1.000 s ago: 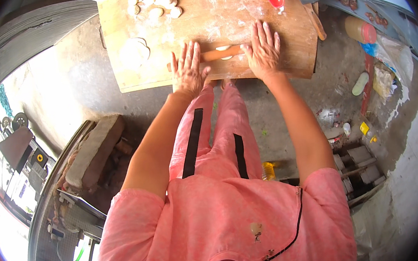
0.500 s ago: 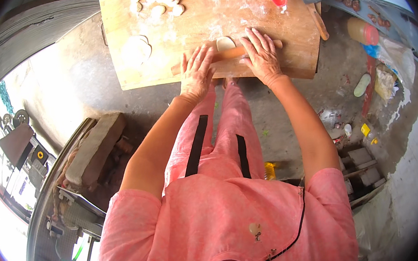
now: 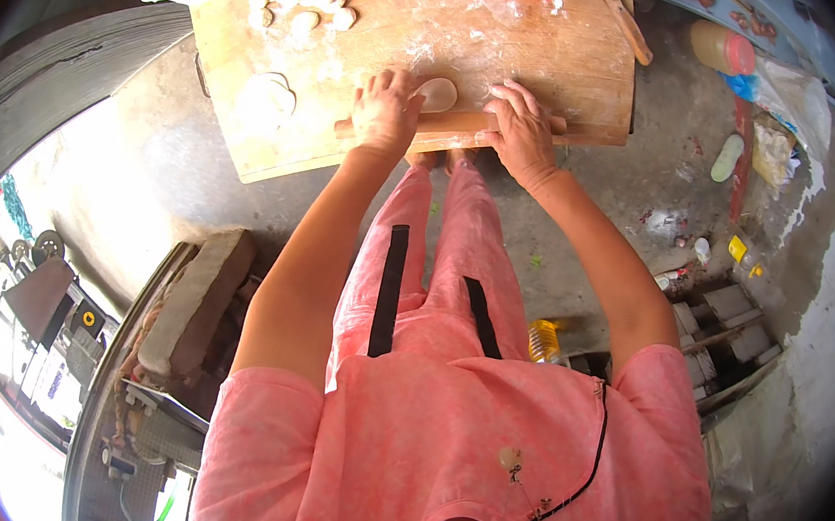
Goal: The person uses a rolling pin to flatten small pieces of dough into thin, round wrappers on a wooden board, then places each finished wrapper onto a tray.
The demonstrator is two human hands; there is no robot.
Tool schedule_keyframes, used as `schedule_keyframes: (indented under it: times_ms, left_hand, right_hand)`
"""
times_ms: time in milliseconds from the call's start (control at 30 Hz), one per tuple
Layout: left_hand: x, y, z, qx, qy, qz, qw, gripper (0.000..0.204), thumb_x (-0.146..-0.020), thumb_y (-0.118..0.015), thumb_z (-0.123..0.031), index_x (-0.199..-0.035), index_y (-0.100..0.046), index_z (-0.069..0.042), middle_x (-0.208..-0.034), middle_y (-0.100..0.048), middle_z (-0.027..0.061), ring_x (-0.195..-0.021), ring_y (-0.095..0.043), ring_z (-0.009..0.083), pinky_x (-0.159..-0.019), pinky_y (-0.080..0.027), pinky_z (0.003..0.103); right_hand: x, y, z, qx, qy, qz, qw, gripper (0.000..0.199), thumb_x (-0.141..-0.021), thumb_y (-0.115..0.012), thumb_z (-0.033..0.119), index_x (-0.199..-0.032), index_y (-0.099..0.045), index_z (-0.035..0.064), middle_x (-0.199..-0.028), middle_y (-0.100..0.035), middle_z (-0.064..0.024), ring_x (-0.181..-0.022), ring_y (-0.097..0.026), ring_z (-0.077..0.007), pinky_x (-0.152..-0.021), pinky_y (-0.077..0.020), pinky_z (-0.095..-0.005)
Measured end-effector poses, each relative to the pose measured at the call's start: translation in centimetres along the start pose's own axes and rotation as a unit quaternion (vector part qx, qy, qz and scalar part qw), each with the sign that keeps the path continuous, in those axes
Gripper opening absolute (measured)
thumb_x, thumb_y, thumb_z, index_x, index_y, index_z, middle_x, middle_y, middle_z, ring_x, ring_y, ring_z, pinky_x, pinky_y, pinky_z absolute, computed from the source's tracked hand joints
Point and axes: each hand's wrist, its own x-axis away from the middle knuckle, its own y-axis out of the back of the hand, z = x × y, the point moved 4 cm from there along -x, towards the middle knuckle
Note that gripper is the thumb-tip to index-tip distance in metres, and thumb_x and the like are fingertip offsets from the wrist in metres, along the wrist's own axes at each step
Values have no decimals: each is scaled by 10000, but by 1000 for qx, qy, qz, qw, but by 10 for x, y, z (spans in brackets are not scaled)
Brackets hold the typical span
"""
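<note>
We draw the pin (image 3: 454, 122) nearer, leaving the dough (image 3: 438, 95) uncovered just beyond it.
Our left hand (image 3: 385, 113) and right hand (image 3: 523, 130) rest half-open over the pin.

Bright | light from left, blown out | fisheye-bent edges | black corners

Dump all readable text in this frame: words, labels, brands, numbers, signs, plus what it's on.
None readable.
Rolling pin, dough disc, wooden board: no lettering visible.
Pink shirt: small chest marking, too small to make out.
Dark object with yellow round mark, far left: too small to read.
Yellow item on the floor, right: too small to read.
</note>
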Motion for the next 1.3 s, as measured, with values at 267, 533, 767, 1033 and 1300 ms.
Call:
schedule_keyframes:
  times_ms: [267, 533, 767, 1033, 1300]
  left_hand:
    - [51, 2, 40, 7, -21, -30, 999, 605, -914, -515, -280, -1429, -299, -46, -1484, -290, 158, -1394, -220, 336, -1148, -101, 507]
    - [49, -9, 38, -46, 36, 7, 998, 718, -933, -448, -411, -1477, -171, -32, -1547, -156, 145, -1439, -81, 325, -1141, -16, 532]
    - [12, 4, 46, -57, 42, -11, 997, 734, -940, -350, -521, -1479, -188, -48, -1554, -146, 127, -1444, -63, 306, -1142, 5, 530]
    - [105, -25, 20, -37, 12, 52, 998, 754, -925, -456, -434, -1480, -147, -26, -1550, -141, 138, -1445, -71, 298, -1137, -13, 555]
    - [43, -7, 40, -52, 60, -25, 997, 734, -935, -383, -494, -1481, -180, -47, -1552, -165, 116, -1443, -102, 283, -1132, -11, 556]
  right_hand:
    - [-15, -2, -7, 45, -1, -22, 999, 490, -767, -681, 264, -1177, -495, 69, -1387, -410, -80, -1329, -323, -272, -1095, -259, -438]
    - [-56, -5, -17, 122, -28, 14, 992, 760, -884, -527, 460, -1450, -255, 33, -1526, -222, -135, -1424, -158, -287, -1140, -111, -509]
    - [-114, -12, -23, 194, -24, -20, 981, 699, -933, -424, 452, -1475, -208, 67, -1561, -138, -95, -1444, -95, -247, -1144, -61, -518]
    - [-37, 1, -15, 120, 7, 75, 990, 680, -931, -463, 394, -1470, -222, 57, -1545, -186, -111, -1438, -124, -270, -1144, -81, -518]
    - [-121, -18, -20, 157, 33, -4, 987, 675, -954, -372, 453, -1480, -196, 68, -1555, -159, -101, -1442, -114, -257, -1143, -79, -519]
